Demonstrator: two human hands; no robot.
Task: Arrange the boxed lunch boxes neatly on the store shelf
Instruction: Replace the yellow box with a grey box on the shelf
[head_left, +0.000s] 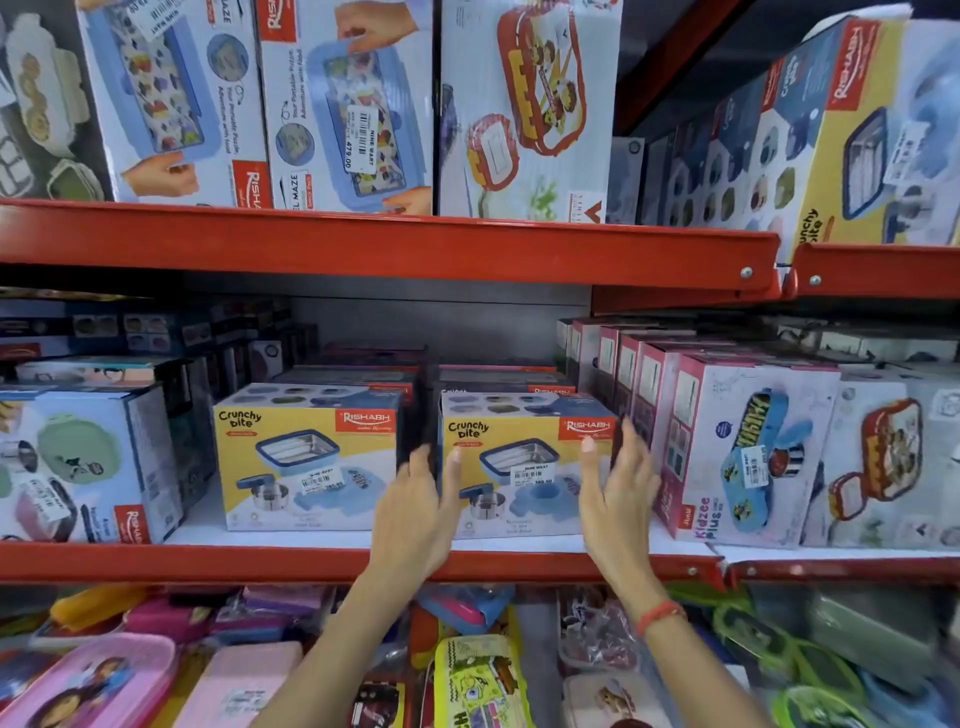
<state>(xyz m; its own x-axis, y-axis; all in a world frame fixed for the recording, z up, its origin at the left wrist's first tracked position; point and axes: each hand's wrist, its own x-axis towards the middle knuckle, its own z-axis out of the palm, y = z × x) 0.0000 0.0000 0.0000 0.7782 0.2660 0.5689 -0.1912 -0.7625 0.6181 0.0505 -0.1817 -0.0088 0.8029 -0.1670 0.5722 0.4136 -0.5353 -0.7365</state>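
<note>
**Mind the neighbours**

Your yellow cardboard Crunchy Bite box (524, 462) sits at the front of the red metal shelf (363, 564). Left hand (421, 512) and right hand (615, 488) flank it, fingers spread, apparently gripping nothing (contact unclear). Shoving right could knock the pink Kidzee box (737, 447) just beside it.

Crunchy Bite boxes (524, 467), mid frame: printed cardboard w/ slight sheen, paper price stickers (530, 475) stuck on. Shelf rails (363, 244): red painted metal, glossy, smooth. Pencil cases (93, 675), bottom of frame: shiny plastic, some in clear wrap.
</note>
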